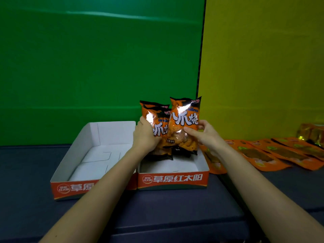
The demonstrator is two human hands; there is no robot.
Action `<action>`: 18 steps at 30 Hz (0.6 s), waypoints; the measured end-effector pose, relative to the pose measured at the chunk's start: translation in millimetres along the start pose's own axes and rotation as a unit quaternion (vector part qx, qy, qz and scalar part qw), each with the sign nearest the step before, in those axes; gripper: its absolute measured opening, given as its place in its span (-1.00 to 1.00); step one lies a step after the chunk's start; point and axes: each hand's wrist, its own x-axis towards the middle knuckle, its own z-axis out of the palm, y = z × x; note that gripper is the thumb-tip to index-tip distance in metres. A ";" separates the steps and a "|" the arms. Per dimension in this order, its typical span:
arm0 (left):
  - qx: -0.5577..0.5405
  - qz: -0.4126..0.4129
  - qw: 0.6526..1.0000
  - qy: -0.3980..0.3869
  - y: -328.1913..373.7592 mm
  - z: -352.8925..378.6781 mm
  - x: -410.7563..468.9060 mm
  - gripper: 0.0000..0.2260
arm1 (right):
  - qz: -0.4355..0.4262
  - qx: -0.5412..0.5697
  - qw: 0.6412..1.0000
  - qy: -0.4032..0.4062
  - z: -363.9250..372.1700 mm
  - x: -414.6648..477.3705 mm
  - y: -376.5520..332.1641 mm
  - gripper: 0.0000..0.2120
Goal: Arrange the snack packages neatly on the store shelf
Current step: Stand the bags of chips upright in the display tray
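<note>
Both hands grasp orange snack bags over the right-hand display tray: the left hand wraps its fingers around the lower left side of a front bag, with a second bag of the same kind standing just behind it (only its top edge shows), while the right hand pinches the right edge of a third bag between thumb and fingers. All three bags stand upright, long axis vertical, sealed tops up and printed faces toward the camera; the right one leans a little and overlaps the front bag's right side. Large white characters reading 八爪烧 run across the right bag, with a line of small blue script above them that is too blurred to read. The bags' black bottom ends sit at the back of the right tray, whose orange front bears 草原红太阳 in white beside a round logo. Touching it on the left is a matching left tray, holding nothing, its lettering partly hidden by the left forearm. Both trays rest on a dark blue surface. To the right, flat orange pouches lie in an overlapping row. Behind stand a green panel and a yellow panel.
</note>
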 end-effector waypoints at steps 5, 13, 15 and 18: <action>0.081 -0.031 0.996 -0.014 -9.1 -14.7 2.9 -0.32 | -0.043 -0.110 0.993 -0.024 2.8 4.1 7.6 -0.35; 0.075 -0.021 0.997 -0.027 -12.3 -17.8 0.1 -0.43 | -0.064 -0.304 0.950 0.019 -0.2 6.2 29.0 -0.39; 0.077 -0.021 0.996 -0.026 -12.7 -18.1 0.1 -0.43 | -0.071 -0.359 0.930 0.036 4.1 6.1 28.5 -0.33; 0.079 -0.026 0.996 -0.025 -13.1 -18.4 0.0 -0.42 | -0.087 -0.356 0.929 0.047 11.5 7.2 28.9 -0.13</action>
